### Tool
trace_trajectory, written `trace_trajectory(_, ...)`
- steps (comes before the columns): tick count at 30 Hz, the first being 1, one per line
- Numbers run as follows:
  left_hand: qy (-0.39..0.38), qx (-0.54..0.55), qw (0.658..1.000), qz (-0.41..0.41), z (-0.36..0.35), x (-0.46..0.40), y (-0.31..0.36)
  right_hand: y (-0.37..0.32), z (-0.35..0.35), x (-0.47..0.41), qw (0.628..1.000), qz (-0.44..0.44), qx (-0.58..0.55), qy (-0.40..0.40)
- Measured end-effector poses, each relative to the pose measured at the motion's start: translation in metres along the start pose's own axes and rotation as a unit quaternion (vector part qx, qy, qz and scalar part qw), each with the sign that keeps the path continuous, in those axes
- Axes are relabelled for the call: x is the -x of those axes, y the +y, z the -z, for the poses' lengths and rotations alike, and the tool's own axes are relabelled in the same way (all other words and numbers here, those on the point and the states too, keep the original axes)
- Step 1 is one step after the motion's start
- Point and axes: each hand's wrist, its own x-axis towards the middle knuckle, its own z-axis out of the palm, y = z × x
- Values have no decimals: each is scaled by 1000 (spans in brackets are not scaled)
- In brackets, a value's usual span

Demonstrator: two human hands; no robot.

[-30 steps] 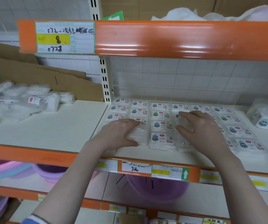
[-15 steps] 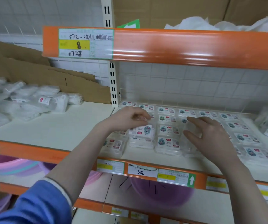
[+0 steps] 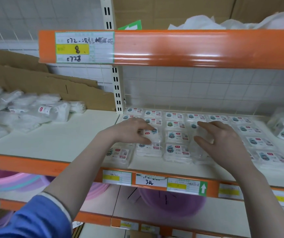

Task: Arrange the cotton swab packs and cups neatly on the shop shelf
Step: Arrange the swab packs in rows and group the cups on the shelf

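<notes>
Both hands busy; my left hand (image 3: 131, 131) pinches one cotton swab pack (image 3: 152, 135) by its edges; right hand (image 3: 223, 140) spread, fingers uncurled, over clear pack (image 3: 200, 152); light, slippery, probably crushable.

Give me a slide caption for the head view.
Left hand grips a cotton swab pack; right hand rests open on another.

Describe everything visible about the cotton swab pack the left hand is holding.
The cotton swab pack is a small clear plastic box packed with white swabs. Its top label shows a red tag and a teal cartoon figure. It sits tilted, raised above the flat packs in the grid on the white shelf, second column from the left. The left hand pinches it from its left side, thumb below, fingers on top.
</notes>
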Motion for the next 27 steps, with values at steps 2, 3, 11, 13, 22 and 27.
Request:
trace_trajectory(2,-16,-10,1000,1,3,1,0,-1,-1,-1,1000,2,8,-2)
trace_trajectory(3,-21,-13,1000,2,4,2,1,-2,-2,-2,1000,-1,10,-4)
trace_trajectory(11,-48,-40,998,23,7,6,8,-3,-2,-2,1000,-2,16,-8)
trace_trajectory(13,-36,-44,998,12,7,4,9,-3,-2,-2,1000,-2,16,-9)
trace_trajectory(22,-15,-62,997,-49,-2,-6,13,-2,-2,-1,1000,10,15,-1)
trace_trajectory(27,-5,-128,992,-22,2,-4,9,-4,0,-1,1000,-4,6,-6)
